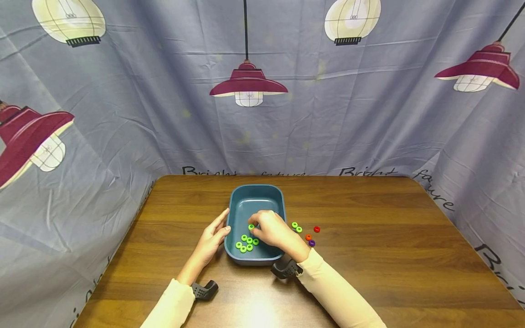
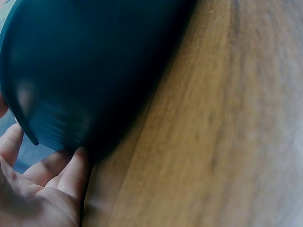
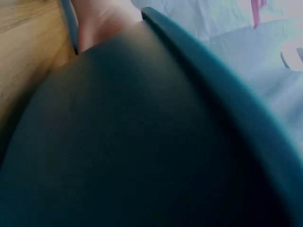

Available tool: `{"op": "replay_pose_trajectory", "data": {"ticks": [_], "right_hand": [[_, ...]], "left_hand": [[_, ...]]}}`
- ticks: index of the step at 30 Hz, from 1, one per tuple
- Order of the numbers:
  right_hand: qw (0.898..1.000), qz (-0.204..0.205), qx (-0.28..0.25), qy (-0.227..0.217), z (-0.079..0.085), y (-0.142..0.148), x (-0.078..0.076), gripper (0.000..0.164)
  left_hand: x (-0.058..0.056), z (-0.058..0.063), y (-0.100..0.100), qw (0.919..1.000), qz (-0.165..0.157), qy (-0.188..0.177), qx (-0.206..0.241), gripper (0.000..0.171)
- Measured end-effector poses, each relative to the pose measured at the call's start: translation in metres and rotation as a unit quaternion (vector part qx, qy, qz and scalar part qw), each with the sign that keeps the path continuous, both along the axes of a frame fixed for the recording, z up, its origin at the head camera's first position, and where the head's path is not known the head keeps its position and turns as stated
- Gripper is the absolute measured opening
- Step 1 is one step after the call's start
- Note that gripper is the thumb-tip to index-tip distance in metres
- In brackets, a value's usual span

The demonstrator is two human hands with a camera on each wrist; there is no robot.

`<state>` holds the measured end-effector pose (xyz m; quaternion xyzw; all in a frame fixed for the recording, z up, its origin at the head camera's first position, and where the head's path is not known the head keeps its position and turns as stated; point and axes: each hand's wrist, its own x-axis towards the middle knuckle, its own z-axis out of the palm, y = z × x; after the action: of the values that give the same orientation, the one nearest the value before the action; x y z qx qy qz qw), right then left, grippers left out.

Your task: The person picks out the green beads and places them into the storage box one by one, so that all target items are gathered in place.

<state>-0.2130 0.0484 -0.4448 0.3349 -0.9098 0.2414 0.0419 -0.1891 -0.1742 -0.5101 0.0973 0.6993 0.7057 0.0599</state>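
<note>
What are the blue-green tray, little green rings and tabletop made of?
Tray: probably satiny plastic, with smooth, rounded walls. Green rings: perhaps plastic, brightly and evenly colored; too small to judge finish. Tabletop: wood or laminate, showing brown grain and a glossy reflection.

A dark teal container (image 3: 118,132) looms across most of the frame, its rim slanting from top centre to lower right. Past its edge, at the top, a blurred bare grip (image 3: 106,21) shows, which one I can't tell. Wooden surface (image 3: 23,56) lies upper left, pale cloth (image 3: 213,16) upper right.

Bin (image 2: 85,66) close in 2 wrist views
</note>
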Motion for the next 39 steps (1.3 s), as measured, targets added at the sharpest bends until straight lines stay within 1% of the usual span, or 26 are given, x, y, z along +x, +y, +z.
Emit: {"op": "replay_pose_trajectory", "data": {"ticks": [5, 9, 12, 21, 31, 36, 39], "right_hand": [[1.0, -0.004, 0.02, -0.014, -0.006, -0.007, 0.0, 0.015], [0.999, -0.009, 0.032, -0.01, -0.01, -0.01, 0.0, 0.013], [0.999, -0.012, 0.034, -0.008, -0.011, -0.009, -0.001, 0.013], [0.999, -0.023, 0.036, -0.026, -0.014, -0.009, -0.003, 0.01], [0.998, -0.036, 0.05, -0.032, -0.016, -0.009, -0.003, 0.008], [0.997, -0.036, 0.049, -0.044, -0.016, -0.008, -0.003, 0.007], [0.997, -0.03, 0.047, -0.052, -0.016, -0.008, -0.002, 0.008]], "left_hand": [[0.001, 0.0, 0.001, 1.0, 0.001, -0.001, 0.004, 0.062], [0.001, 0.001, 0.0, 1.0, 0.0, 0.001, 0.009, 0.062], [0.0, 0.0, 0.0, 1.0, 0.0, 0.001, 0.008, 0.061], [0.0, 0.0, 0.0, 0.9999, 0.007, -0.004, -0.008, 0.061], [0.0, 0.002, -0.001, 1.0, 0.004, -0.003, -0.005, 0.061], [0.001, 0.001, 0.0, 0.9999, 0.006, 0.0, -0.01, 0.061], [0.001, 0.001, 0.0, 1.0, 0.007, -0.001, -0.007, 0.061]]}}
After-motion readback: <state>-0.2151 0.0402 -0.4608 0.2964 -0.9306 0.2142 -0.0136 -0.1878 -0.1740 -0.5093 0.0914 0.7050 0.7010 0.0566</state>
